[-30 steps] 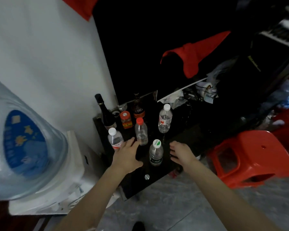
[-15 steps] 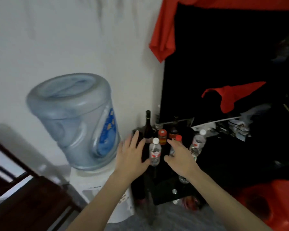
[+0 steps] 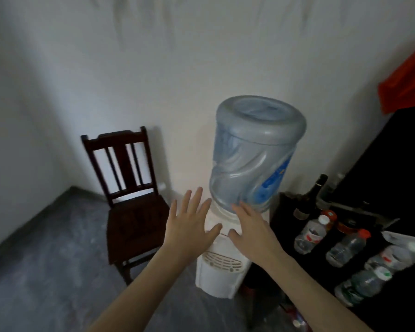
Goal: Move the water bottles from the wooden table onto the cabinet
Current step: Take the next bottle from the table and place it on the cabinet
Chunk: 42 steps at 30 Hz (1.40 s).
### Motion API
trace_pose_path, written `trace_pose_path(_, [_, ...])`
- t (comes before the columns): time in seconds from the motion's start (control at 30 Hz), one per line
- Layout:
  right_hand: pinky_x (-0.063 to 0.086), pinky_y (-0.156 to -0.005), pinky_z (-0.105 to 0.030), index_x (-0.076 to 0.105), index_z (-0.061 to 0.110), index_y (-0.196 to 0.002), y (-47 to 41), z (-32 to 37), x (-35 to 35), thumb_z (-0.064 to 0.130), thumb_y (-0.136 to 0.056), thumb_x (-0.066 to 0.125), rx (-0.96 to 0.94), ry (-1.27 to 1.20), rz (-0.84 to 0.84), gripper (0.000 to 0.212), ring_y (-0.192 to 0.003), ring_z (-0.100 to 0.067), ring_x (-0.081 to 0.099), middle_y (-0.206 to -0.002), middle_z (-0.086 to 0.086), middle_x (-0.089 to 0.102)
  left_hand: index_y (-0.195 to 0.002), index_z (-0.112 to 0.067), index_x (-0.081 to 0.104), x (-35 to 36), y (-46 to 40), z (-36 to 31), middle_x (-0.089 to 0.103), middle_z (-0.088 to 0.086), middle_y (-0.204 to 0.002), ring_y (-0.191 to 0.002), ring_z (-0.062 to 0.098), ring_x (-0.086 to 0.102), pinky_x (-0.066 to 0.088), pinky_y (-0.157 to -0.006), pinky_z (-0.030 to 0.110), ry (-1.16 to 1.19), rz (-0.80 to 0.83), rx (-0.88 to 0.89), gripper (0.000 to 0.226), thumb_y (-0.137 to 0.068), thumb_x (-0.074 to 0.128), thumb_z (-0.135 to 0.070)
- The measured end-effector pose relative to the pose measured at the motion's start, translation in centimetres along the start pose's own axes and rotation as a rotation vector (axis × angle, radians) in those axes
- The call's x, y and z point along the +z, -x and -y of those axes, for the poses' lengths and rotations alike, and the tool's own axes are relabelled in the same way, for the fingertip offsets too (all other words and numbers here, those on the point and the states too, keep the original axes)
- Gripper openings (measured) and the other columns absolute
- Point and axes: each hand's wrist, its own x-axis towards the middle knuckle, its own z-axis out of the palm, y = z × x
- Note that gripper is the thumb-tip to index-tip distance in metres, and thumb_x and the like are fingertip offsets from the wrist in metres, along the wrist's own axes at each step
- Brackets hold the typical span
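Note:
Several clear water bottles stand on the dark cabinet (image 3: 285, 226) at the right: one with a white cap (image 3: 309, 234), one with a red cap (image 3: 347, 248), and two blurred ones nearer the edge (image 3: 391, 257) (image 3: 362, 285). My left hand (image 3: 189, 226) is open with fingers spread, in front of the white water dispenser (image 3: 222, 267). My right hand (image 3: 250, 227) is open too, just left of the cabinet, holding nothing. The wooden table is not in view.
A large blue water jug (image 3: 254, 154) sits upside down on the dispenser. A dark wooden chair (image 3: 130, 200) stands against the white wall at left. A dark glass bottle (image 3: 309, 197) and small jars stand at the cabinet's back. Grey floor lies below.
The view has swung left, away from the cabinet toward the dispenser and chair. Both hands have drawn away from the bottles and stay empty.

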Motion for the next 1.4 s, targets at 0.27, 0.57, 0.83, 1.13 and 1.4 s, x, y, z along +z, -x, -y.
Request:
trace_pose_path(0.27, [0.026,-0.117,-0.036,0.025,0.024,-0.155,-3.5,11.1,3.6,0.032,-0.093,0.056,-0.372,-0.021,0.135,0.07,-0.148,-0.02,0.024,-0.163,0.0,0.022,-0.161,-0.029,0.017,-3.7,8.1,9.2,-0.003,0.002,-0.172,-0.158,0.027,-0.004,0.002,-0.125,0.053,-0.048,-0.064,-0.408,0.076,-0.097,0.03,-0.067])
trace_pose_path(0.57, [0.025,-0.118,-0.037,0.025,0.022,-0.155,-1.8,23.0,8.5,0.032,-0.093,0.056,-0.819,-0.021,0.366,0.07,-0.149,-0.022,0.02,-0.164,-0.003,0.02,-0.16,-0.032,0.015,-5.0,22.5,13.8,-0.007,0.001,-0.172,-0.158,0.026,-0.006,-0.002,-0.124,0.052,-0.071,-0.085,-0.954,0.073,-0.097,0.03,-0.066])
trace_pose_path(0.83, [0.022,-0.12,-0.035,0.029,0.022,-0.154,9.1,36.8,14.4,0.031,-0.09,0.059,-1.196,-0.042,0.565,0.071,-0.149,-0.021,0.02,-0.163,-0.005,0.021,-0.161,-0.033,0.015,-7.4,40.4,14.9,-0.011,-0.003,-0.172,-0.158,0.024,-0.006,-0.003,-0.125,0.051,-0.1,-0.125,-1.428,0.074,-0.098,0.031,-0.067])
trace_pose_path(1.13, [0.028,-0.118,-0.042,0.03,0.023,-0.152,26.7,50.5,18.1,0.034,-0.089,0.058,-1.575,-0.015,0.664,0.069,-0.147,-0.025,0.025,-0.163,-0.003,0.022,-0.159,-0.029,0.021,-11.3,60.2,13.3,-0.004,0.002,-0.172,-0.158,0.028,0.004,0.01,-0.124,0.051,-0.159,-0.16,-1.82,0.072,-0.099,0.034,-0.066])
trace_pose_path(1.4, [0.03,-0.115,-0.043,0.031,0.024,-0.151,40.2,57.5,20.6,0.035,-0.089,0.056,-1.795,-0.031,0.747,0.068,-0.145,-0.026,0.026,-0.162,-0.004,0.024,-0.158,-0.029,0.025,-13.7,72.7,11.4,-0.002,0.001,-0.172,-0.158,0.026,0.0,0.0,-0.124,0.053,-0.147,-0.261,-2.048,0.069,-0.099,0.039,-0.062])
